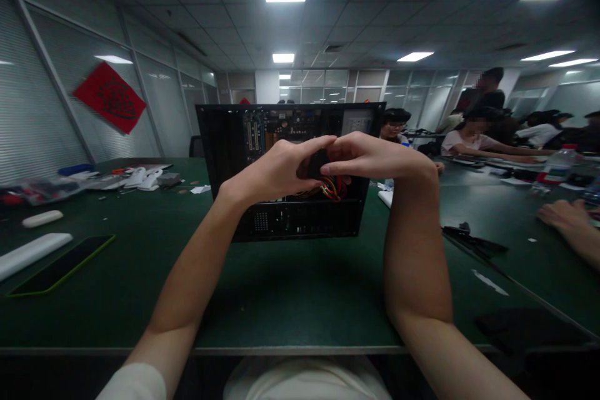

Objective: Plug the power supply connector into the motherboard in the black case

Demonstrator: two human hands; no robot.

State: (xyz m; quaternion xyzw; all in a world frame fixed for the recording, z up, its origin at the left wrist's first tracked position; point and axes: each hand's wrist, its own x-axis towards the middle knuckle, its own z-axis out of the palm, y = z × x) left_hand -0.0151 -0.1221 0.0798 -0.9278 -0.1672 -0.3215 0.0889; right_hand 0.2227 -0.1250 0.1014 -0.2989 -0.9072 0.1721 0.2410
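An open black computer case (225, 156) stands on its side on the green table (290, 300), its motherboard facing me. My left hand (276, 169) and my right hand (370, 156) meet in front of the case, fingers curled together around a small dark part (317, 164). A bundle of red and yellow wires (334, 189) hangs just below my hands, inside the case. What exactly the dark part is stays hidden by my fingers.
A dark phone with a green rim (60, 265) and white bars (30, 253) lie at the left. Clutter of tools and papers (135, 178) sits at the back left. Another person's hand (569, 219) rests at the right. Several people (473, 131) sit behind.
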